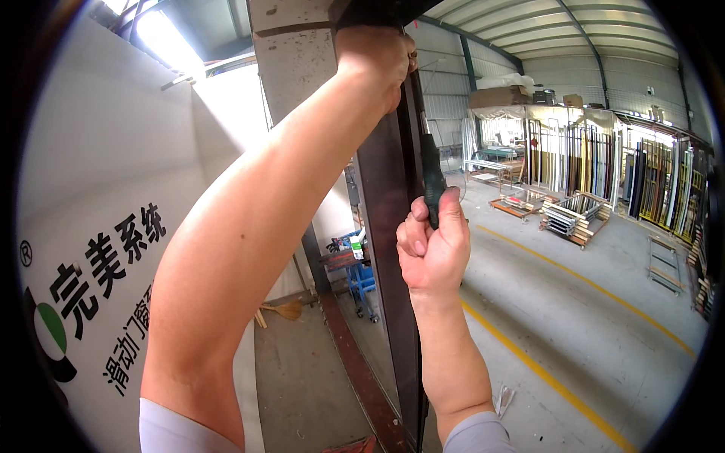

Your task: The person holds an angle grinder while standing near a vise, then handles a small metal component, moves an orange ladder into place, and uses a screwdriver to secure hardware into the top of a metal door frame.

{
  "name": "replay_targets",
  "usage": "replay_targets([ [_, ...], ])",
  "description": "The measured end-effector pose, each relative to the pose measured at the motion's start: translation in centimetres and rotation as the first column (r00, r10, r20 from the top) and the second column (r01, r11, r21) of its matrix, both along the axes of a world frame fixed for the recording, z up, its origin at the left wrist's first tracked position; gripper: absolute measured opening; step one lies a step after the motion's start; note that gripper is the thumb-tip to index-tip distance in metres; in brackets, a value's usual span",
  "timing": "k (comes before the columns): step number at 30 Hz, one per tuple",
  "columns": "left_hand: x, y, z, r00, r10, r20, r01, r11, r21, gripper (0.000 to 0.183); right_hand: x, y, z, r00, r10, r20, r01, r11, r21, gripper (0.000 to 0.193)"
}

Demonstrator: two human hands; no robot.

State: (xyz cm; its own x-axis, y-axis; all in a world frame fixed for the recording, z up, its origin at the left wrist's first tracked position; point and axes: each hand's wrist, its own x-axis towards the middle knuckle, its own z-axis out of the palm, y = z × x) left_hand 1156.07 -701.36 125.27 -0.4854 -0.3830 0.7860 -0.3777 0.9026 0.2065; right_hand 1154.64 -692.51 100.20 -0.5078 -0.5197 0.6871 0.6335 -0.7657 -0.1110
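Note:
A dark brown upright frame (389, 226) stands in front of me. High against its top, my left hand (375, 57) is closed, with its fingertips mostly hidden, so I cannot make out what they hold. Below and to the right, my right hand (434, 245) is closed around the lower end of a screwdriver (432, 170) with a dark handle. The screwdriver points upward, close beside the frame's right edge, and its thin shaft runs up toward my left hand. Its tip is not clearly visible.
A white wall panel (98, 189) with printing stands at left. Behind the frame are a blue trolley (362, 287) and a broom (285, 309). Farther right, a low cart (575, 219) holds stacked profiles, near racks of long profiles (570, 155). A yellow line (529, 362) crosses the floor.

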Motion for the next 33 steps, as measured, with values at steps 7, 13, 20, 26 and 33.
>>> replay_targets([
  [7, 0.5, 0.2, 0.0, 0.987, 0.151, 0.048, -0.127, 0.935, -0.330, 0.005, -1.3, 0.7, 0.0, 0.894, 0.445, -0.042, -0.446, 0.895, -0.022, 0.038],
  [13, 2.7, 3.2, -1.2, 0.856, 0.512, -0.075, -0.404, 0.570, -0.715, 0.007, -0.3, -1.3, 2.4, -0.006, -0.971, -0.239, 0.996, 0.016, -0.087, 0.042],
  [20, 1.6, 5.1, -2.5, 0.422, -0.556, -0.716, 0.832, 0.552, 0.062, 0.009, -2.2, -1.9, 2.2, -0.009, -0.981, -0.195, 0.985, 0.025, -0.171, 0.043],
  [26, 2.0, 4.5, -2.5, 0.309, -0.589, -0.747, 0.902, 0.431, 0.032, 0.013, -1.8, -1.1, 2.4, 0.381, -0.880, -0.285, 0.906, 0.417, -0.077, 0.039],
  [33, 2.5, 3.9, -2.4, 0.327, -0.672, -0.664, 0.916, 0.399, 0.048, 0.013, -2.5, 1.1, 2.4, 0.965, 0.143, -0.219, -0.138, 0.990, 0.039, 0.049],
])
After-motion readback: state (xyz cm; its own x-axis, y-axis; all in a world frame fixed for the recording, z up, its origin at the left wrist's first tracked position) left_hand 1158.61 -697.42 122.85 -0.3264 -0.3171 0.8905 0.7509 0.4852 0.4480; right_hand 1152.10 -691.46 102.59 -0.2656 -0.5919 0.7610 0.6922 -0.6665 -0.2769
